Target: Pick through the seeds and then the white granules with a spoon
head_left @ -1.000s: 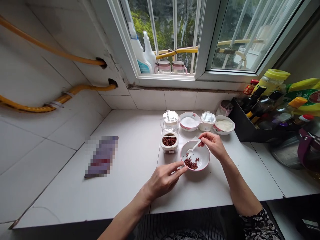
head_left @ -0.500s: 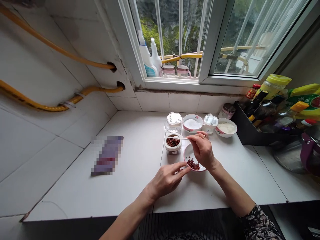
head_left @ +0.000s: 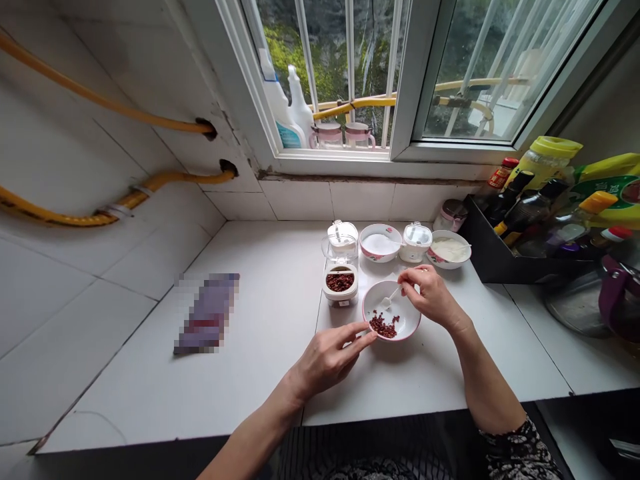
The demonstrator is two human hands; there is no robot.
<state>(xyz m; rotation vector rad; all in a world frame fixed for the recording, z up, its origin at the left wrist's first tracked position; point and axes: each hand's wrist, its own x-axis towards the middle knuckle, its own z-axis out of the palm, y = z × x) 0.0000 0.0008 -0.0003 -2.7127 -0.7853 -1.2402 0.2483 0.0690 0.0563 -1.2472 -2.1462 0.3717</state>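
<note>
A white bowl with a pink rim (head_left: 407,325) stands on the counter, with small red-brown peppercorns (head_left: 383,326) lying in its near left part. My right hand (head_left: 425,291) pinches the handle of a small white spoon (head_left: 388,302), whose head is inside the bowl. Against the bowl's left rim rest the fingertips of my left hand (head_left: 336,353), fingers stretched out. Just left of the bowl is an uncovered seasoning jar (head_left: 341,297), filled with the same peppercorns; its clear lid is tipped up behind.
Behind stand a white lidded jar (head_left: 343,235), a bowl of white powder (head_left: 381,244), another white jar (head_left: 416,241) and a bowl of pale contents (head_left: 449,249). A black box of bottles (head_left: 480,247) is at right. A blurred purple packet (head_left: 209,313) lies at left.
My right hand has moved the spoon from over the seasoning jar into the bowl. My left hand stays at the bowl's rim. The view has shifted slightly.
</note>
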